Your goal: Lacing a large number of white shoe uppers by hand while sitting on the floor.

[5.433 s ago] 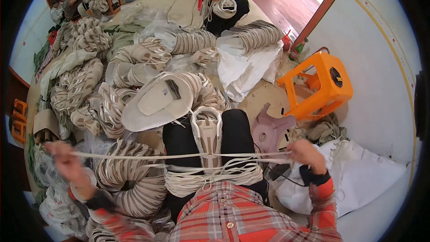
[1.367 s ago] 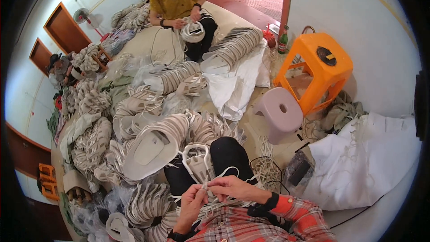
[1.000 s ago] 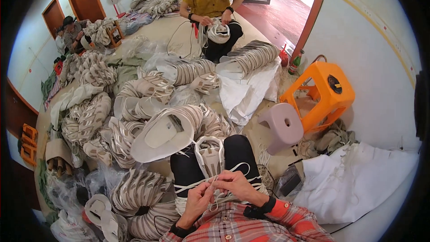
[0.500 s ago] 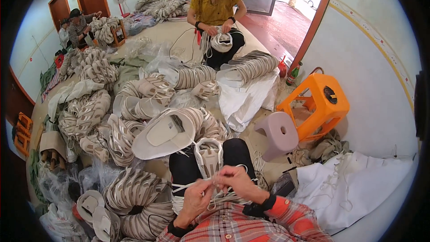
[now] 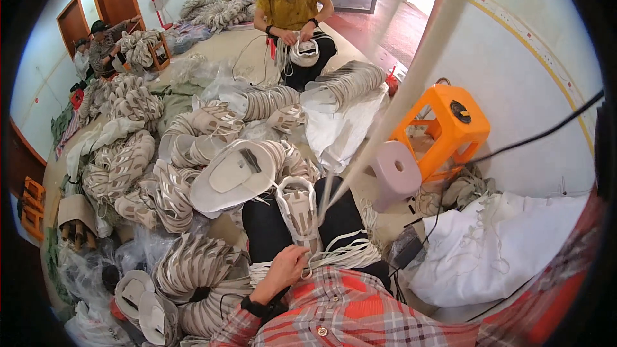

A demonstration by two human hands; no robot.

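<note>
A beige and white shoe upper (image 5: 297, 211) rests lengthwise between my thighs. My left hand (image 5: 285, 272) has its fingers closed at the near end of it, beside a small loop of lace. From the upper, a pale shoelace (image 5: 402, 106) stretches up and right, blurred, past the top of the picture. My right hand is out of sight; only a smeared red plaid sleeve (image 5: 546, 305) shows at the right rim. A bunch of white laces (image 5: 350, 254) lies across my lap.
Stacked shoe uppers (image 5: 193, 263) crowd my left, with a large stack (image 5: 234, 177) just ahead. On the right stand a lilac stool (image 5: 395, 177), an orange stool (image 5: 443, 128) and white cloth (image 5: 475, 257). A black cable hangs there too. A person in yellow (image 5: 292, 3) works opposite.
My right hand has left the left one and gone up and right out of view, and a lace now stretches that way. The view has shifted slightly.
</note>
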